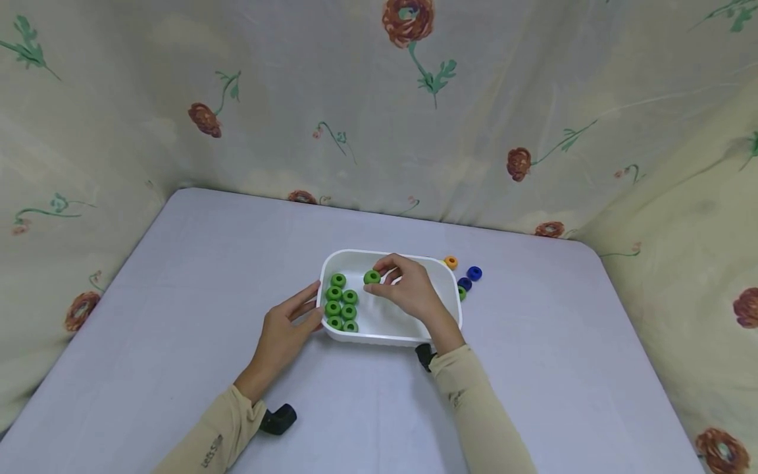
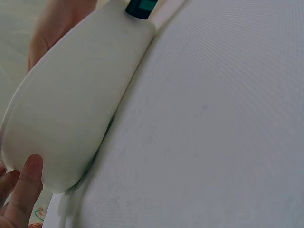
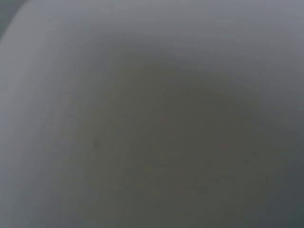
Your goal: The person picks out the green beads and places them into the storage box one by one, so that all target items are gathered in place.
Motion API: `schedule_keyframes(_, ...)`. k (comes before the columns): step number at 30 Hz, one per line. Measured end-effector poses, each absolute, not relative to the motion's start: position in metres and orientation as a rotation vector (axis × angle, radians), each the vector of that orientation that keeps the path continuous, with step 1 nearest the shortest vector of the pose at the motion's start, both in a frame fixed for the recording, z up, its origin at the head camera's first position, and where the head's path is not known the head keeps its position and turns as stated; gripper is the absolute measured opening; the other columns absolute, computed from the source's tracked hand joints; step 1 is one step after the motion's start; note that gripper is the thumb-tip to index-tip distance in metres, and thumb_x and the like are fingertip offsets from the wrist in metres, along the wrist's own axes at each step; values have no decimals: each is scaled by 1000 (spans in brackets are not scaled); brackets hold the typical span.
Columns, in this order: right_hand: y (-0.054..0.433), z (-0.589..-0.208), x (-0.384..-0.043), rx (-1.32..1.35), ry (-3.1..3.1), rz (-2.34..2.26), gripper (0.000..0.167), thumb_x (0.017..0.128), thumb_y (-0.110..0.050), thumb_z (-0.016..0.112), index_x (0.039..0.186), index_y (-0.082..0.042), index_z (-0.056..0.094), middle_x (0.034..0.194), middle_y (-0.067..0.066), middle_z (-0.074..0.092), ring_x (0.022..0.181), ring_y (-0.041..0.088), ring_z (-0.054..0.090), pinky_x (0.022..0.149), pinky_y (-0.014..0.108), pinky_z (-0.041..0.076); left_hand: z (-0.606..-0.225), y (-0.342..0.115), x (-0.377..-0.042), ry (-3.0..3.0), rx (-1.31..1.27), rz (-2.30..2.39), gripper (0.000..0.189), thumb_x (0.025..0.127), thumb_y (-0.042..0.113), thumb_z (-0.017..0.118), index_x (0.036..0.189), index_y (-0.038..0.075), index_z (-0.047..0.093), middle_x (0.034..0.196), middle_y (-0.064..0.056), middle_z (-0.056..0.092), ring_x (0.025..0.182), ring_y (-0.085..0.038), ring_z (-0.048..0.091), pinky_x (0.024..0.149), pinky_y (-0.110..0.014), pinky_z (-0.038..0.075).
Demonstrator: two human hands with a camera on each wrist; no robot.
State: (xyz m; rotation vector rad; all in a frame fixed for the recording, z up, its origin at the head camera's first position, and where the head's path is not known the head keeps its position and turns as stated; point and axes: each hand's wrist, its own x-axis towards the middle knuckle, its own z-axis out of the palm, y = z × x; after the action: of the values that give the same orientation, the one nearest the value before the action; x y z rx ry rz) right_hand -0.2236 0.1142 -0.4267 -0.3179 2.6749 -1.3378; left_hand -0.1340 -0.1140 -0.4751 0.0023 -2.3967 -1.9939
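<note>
A white tray (image 1: 391,330) stands on the table, with several green ring-shaped beads (image 1: 349,297) grouped in rows at its left end. My right hand (image 1: 412,286) is over the tray and pinches one green bead (image 1: 372,277) between thumb and fingers. At the tray's left end, my left hand (image 1: 287,329) rests its fingertips against the outer wall, fingers fairly straight. The left wrist view shows a finger (image 2: 29,183) against the tray's outer side (image 2: 80,90). In the right wrist view only a blurred pale surface appears.
Just beyond the tray's right side lie an orange bead (image 1: 451,263), two blue beads (image 1: 474,273) and a green bead (image 1: 462,293), partly hidden by the rim. A flowered curtain (image 1: 355,99) hangs behind the pale-covered table (image 1: 237,257).
</note>
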Motion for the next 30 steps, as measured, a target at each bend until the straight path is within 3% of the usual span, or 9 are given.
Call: schedule_keyframes(30, 94, -451, -232, -351, 2698, -1207, 33, 82, -21, 83, 111, -10, 70, 106, 7, 71, 86, 17, 62, 70, 21, 52, -479, -117, -135, -2355, -60, -2057, 52, 97, 11, 64, 148, 17, 51, 153, -8, 51, 131, -30, 60, 86, -20, 64)
